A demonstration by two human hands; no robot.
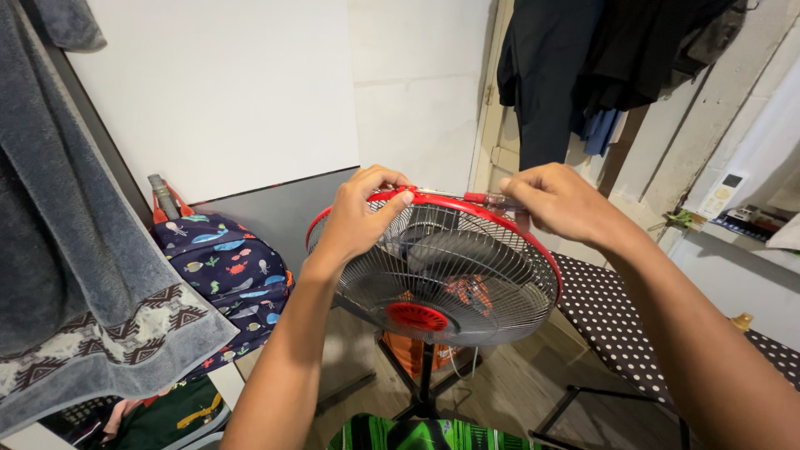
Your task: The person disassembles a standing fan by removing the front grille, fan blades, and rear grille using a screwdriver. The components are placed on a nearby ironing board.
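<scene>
A standing fan (450,283) with a grey wire grille, red rim and red centre cap faces me, tilted upward. My left hand (360,215) grips the top of the red rim (467,207), thumb over the front. My right hand (557,200) holds a screwdriver (483,198) with a red and clear handle, lying sideways with its shaft pointing left along the top of the rim toward my left hand. Dark blades show behind the grille.
A grey towel (75,275) hangs at left over a navy backpack (225,271) with a sea-creature print. Dark clothes (583,67) hang at the upper right. A black, white-dotted padded board (617,321) stands at right. The fan's black stand (425,379) rests on the wooden floor.
</scene>
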